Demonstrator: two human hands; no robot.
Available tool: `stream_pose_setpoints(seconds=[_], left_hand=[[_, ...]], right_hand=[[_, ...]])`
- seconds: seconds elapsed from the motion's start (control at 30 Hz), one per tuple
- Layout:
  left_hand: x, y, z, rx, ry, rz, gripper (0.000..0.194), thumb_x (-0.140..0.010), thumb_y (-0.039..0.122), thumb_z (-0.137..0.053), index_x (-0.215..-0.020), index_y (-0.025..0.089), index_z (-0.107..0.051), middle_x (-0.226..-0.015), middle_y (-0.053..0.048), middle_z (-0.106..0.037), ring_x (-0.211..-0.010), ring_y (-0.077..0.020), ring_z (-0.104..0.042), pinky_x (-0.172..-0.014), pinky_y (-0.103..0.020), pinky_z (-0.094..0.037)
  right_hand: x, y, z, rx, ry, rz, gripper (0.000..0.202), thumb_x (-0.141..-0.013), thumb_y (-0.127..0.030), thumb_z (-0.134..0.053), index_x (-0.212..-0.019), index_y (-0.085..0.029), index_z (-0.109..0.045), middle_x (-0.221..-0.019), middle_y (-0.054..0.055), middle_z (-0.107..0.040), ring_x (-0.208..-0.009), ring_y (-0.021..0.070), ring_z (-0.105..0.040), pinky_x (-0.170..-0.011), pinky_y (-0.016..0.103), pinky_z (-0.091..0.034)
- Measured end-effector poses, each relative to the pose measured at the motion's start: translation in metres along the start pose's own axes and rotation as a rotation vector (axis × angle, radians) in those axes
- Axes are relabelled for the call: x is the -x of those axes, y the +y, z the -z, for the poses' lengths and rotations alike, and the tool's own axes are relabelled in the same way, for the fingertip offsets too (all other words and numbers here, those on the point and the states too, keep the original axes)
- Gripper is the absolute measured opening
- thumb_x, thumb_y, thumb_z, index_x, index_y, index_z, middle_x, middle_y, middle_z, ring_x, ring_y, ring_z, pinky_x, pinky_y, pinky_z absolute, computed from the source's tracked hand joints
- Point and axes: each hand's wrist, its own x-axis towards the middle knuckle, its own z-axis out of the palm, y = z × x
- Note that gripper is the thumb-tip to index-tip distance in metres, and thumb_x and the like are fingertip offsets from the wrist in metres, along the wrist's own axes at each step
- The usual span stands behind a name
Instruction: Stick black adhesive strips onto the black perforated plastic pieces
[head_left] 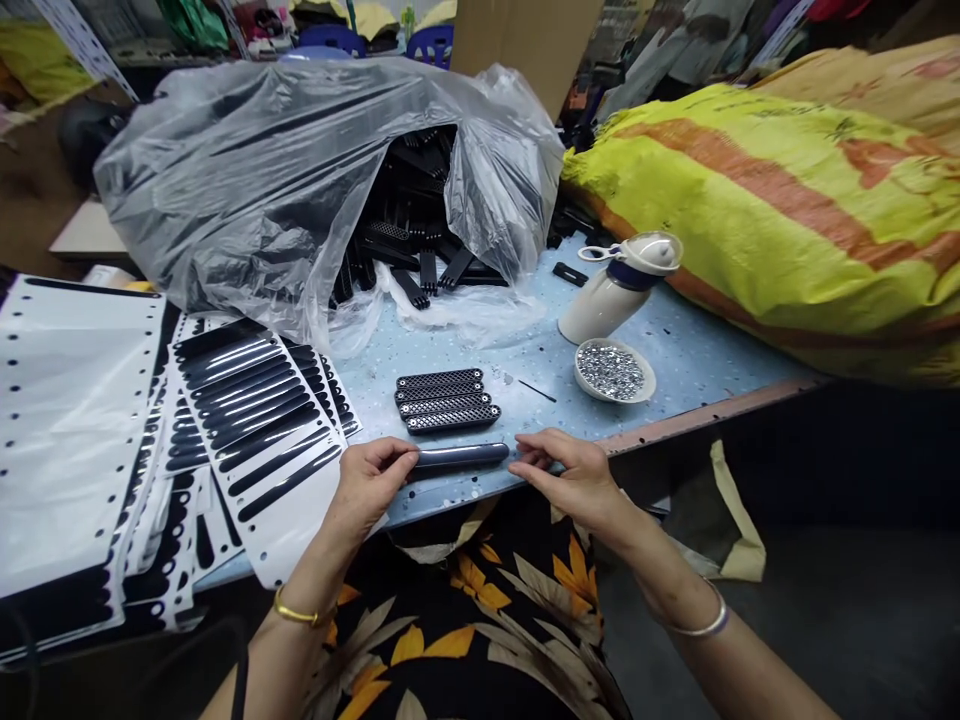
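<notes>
strip [462, 457], end in left grip [370, 482]

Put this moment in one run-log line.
left hand: holds dark strip; right hand: open near strip's right end; patterned pieces: stacked beyond

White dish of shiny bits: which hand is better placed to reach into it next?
Probably the right hand: it is nearer the dish and looks empty, while the left hand pinches one end of the dark strip.

Glossy dark strip [462, 456], rounded tip, near table edge [675, 428]
</notes>
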Motion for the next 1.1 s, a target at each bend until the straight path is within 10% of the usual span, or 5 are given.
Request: stream_pose_setpoints(seconds=[0.23, 0.4, 0.6, 1.1], left_hand=[[0.02, 0.013, -0.004, -0.407, 0.219, -0.534, 0.018, -0.082, 0.022, -0.064, -0.093, 0.016, -0.076, -0.071, -0.006, -0.075, -0.057, -0.0177, -0.064, -0.057, -0.029, -0.051], [0.018, 0.023, -0.038, -0.5, 0.149, -0.92, 0.013, -0.085, 0.012, -0.059, -0.092, 0.015, -0.07, -0.088, -0.011, -0.075, -0.083, -0.0227, -0.069, -0.076, -0.035, -0.054], [0.0, 0.01, -0.057, -0.693, 0.117, -0.922, 0.011, -0.084, 0.022, -0.063, -0.09, 0.013, -0.066, -0.084, -0.012, -0.073, -0.075, -0.0268, -0.066, -0.067, -0.04, -0.046], [-0.008, -0.005, -0.053, -0.811, 0.107, -0.882, 0.013, -0.084, 0.023, -0.062, -0.072, 0.017, -0.061, -0.064, -0.005, -0.064, -0.063, -0.0226, -0.056, -0.061, -0.037, -0.037]], right_hand=[[-0.015, 0.016, 0.022, 0.215, 0.104, 0.075, 0.011, -0.086, -0.02, -0.063, -0.08, -0.02, -0.073, -0.07, 0.005, -0.072, -0.061, 0.0183, -0.068, -0.056, 0.029, -0.055], [-0.037, 0.011, 0.037, 0.309, 0.133, 0.187, 0.014, -0.088, -0.02, -0.062, -0.079, -0.019, -0.072, -0.072, 0.007, -0.071, -0.064, 0.0202, -0.068, -0.06, 0.032, -0.054], [-0.029, -0.011, 0.013, 0.013, -0.106, 0.149, 0.023, -0.081, -0.035, -0.077, -0.09, -0.015, -0.073, -0.075, 0.006, -0.07, -0.064, 0.0164, -0.064, -0.057, 0.027, -0.052], [-0.04, 0.008, -0.026, -0.042, -0.109, 0.06, 0.04, -0.09, -0.035, -0.061, -0.054, -0.02, -0.052, -0.055, -0.001, -0.055, -0.05, 0.0101, -0.05, -0.05, 0.024, -0.037]])
